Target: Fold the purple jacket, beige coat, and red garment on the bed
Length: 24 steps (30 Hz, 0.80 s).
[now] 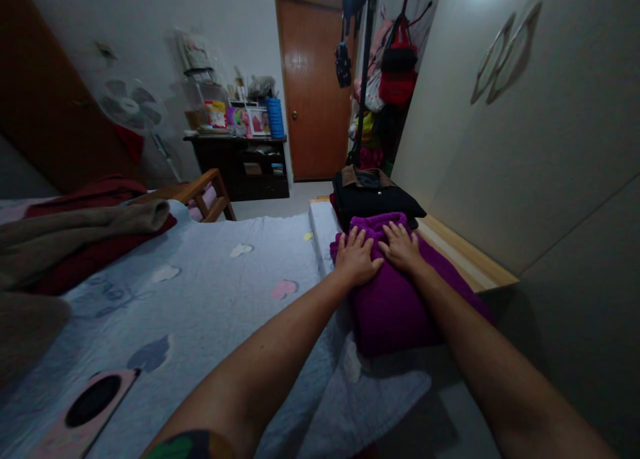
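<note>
A folded purple garment (pixel 395 312) lies at the right edge of the bed, its near end reaching over the side. My left hand (pixel 356 258) rests flat on the far part of it, fingers spread. Beside it, my right hand (pixel 400 246) also lies flat on the purple cloth with its fingers apart. Just beyond both hands sits a folded black garment with a brown collar (pixel 375 192), on top of other folded cloth. What lies under the purple garment is mostly hidden.
The bed has a light blue patterned sheet (pixel 240 272). A pink phone (pixel 90 412) lies at its near left, brown and red clothes (pixel 85 232) at the left. A tall wardrobe (pixel 500 152) stands close on the right. A fan (pixel 133 106) and dark cabinet (pixel 220 166) stand farther back.
</note>
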Available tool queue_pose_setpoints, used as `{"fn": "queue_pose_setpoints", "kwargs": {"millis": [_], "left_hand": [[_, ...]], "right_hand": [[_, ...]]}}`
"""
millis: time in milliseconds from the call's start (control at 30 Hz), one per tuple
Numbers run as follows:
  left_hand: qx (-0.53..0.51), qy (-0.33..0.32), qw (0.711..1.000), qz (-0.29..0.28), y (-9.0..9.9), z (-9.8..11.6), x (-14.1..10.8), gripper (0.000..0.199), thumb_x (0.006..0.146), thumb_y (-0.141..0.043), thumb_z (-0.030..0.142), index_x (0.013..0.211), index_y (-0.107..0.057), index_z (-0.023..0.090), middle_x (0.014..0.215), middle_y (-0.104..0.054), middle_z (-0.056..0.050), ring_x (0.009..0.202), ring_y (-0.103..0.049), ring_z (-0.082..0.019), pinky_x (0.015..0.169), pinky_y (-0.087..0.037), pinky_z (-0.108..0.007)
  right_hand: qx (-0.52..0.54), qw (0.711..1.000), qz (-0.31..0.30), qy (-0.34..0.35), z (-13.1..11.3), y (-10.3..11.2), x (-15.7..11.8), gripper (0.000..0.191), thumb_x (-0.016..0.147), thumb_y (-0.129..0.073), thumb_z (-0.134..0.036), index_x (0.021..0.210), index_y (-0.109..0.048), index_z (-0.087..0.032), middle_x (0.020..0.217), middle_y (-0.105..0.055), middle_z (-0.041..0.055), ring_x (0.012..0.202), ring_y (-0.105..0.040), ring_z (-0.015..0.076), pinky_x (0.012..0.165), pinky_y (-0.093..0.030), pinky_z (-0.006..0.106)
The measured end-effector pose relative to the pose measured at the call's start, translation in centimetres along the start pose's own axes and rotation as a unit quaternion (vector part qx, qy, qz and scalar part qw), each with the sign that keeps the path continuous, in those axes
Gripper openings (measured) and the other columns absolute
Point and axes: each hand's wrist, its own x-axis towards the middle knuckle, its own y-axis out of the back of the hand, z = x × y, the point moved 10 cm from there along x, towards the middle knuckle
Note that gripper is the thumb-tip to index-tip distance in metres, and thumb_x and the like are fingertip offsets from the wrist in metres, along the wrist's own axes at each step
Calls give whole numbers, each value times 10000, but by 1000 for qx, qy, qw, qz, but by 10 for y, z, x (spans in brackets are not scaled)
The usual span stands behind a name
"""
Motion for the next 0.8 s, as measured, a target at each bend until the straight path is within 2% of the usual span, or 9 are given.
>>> {"fn": "queue_pose_setpoints", "kwargs": {"millis": [67, 133, 233, 367, 467, 533, 633, 733, 800], "left_hand": [[-8, 1, 998, -62, -19, -5, 3, 655, 852, -453, 634, 1375, -501, 244, 1568, -320, -96, 1477, -102, -362, 1172, -68, -568], [-50, 21, 995, -86, -30, -12, 3, 656, 812, -507, 657, 1353, -526, 287, 1565, -328, -87, 1465, -113, -413, 1150, -78, -611], [-137, 49, 988, -59, -32, -21, 3, 595, 726, -660, 603, 1241, -611, 309, 1524, -394, -107, 1449, -135, -456, 1130, -67, -644], [-238, 82, 967, -32, -29, -27, 5, 530, 577, -821, 493, 1054, -683, 308, 1419, -519, -107, 1440, -165, -460, 1140, -23, -619], [-246, 78, 966, -11, -20, -26, 12, 439, 531, -859, 451, 903, -694, 288, 1259, -636, -99, 1415, -240, -450, 1145, 4, -605], [-221, 60, 973, 22, -10, -23, 20, 313, 592, -833, 430, 807, -680, 262, 1128, -688, -106, 1389, -297, -434, 1150, 24, -592], [-215, 36, 973, 78, 5, -20, 34, 129, 749, -716, 342, 801, -665, 236, 1115, -682, -123, 1367, -349, -367, 1176, -20, -529], [-244, 13, 967, 74, 2, -18, 47, 182, 772, -681, 250, 949, -656, 219, 1300, -590, -128, 1392, -328, -303, 1189, -110, -439], [-242, 9, 969, 42, -10, -19, 54, 317, 720, -730, 240, 1021, -633, 217, 1380, -533, -128, 1416, -301, -303, 1188, -120, -432]], "right_hand": [[20, 999, -36, -26, 5, -17, -2, 662, 948, -289, -543, 1543, -197, -266, 1618, -170, 43, 1472, -116, 322, 1126, -170, 627], [46, 995, -70, -54, 13, -32, -5, 707, 934, -279, -595, 1554, -128, -293, 1623, -145, 43, 1472, -85, 355, 1107, -165, 664], [72, 990, -103, -65, 18, -44, -7, 749, 916, -283, -632, 1558, -90, -298, 1628, -114, 51, 1470, -40, 385, 1097, -145, 683], [79, 986, -134, -64, 18, -50, -4, 767, 905, -297, -649, 1558, -97, -298, 1627, -118, 68, 1467, -37, 402, 1090, -137, 692], [78, 984, -149, -56, 17, -48, 2, 795, 890, -339, -662, 1556, -109, -294, 1617, -157, 96, 1457, -75, 424, 1071, -169, 702], [81, 987, -131, -47, 17, -39, 8, 827, 872, -401, -655, 1553, -127, -272, 1570, -274, 143, 1423, -210, 435, 1049, -241, 684], [80, 995, -29, -49, 21, -10, 20, 747, 897, -428, -556, 1522, -231, -198, 1460, -423, 199, 1320, -410, 389, 1026, -351, 575], [53, 996, 49, -44, 22, 8, 31, 598, 920, -411, -422, 1445, -371, -138, 1468, -414, 195, 1341, -391, 329, 1075, -326, 479], [42, 998, 35, -39, 22, 1, 37, 583, 927, -401, -403, 1442, -379, -130, 1525, -350, 169, 1411, -288, 305, 1122, -262, 476]]}}
